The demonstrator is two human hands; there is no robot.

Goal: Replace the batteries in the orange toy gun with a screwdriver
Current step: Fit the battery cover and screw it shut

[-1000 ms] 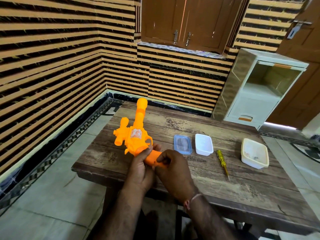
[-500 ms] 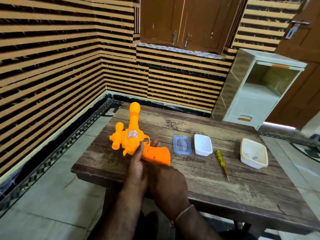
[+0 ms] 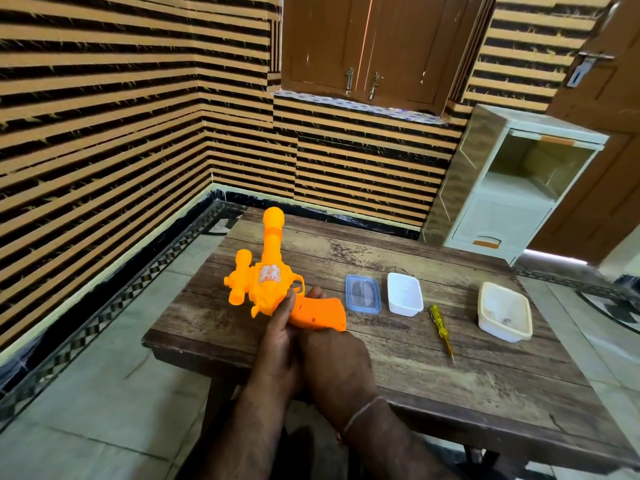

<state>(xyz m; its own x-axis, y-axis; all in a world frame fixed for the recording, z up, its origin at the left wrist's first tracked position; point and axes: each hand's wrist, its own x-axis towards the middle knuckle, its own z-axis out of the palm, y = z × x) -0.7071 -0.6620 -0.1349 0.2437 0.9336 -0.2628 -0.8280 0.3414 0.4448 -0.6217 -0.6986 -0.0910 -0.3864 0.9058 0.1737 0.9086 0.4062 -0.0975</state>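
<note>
On the worn wooden plank table (image 3: 398,368), toward its left edge, the bright orange plastic toy gun (image 3: 273,289) lies with its barrel pointing away from the person and its flat grip turned to the right. A pale sticker sits on the gun's body; its print is too small to read. The left hand (image 3: 277,344) closes around the gun where body meets grip, thumb lying up along the near side and fingertips showing past the trigger guard. The right hand (image 3: 334,365) rests just beside it, below the grip's end, its back to the camera; whether its fingers have hold of the gun cannot be told. A thin thread band circles that wrist. To the right lies a clear rectangular lid with a blue rim (image 3: 363,293), then a white plastic tub (image 3: 404,294) just beside it. Next comes the yellow-handled screwdriver (image 3: 440,330), lying free with its tip toward the near edge. Farthest right stands a cream rectangular container (image 3: 504,311), small dark bits inside.
</note>
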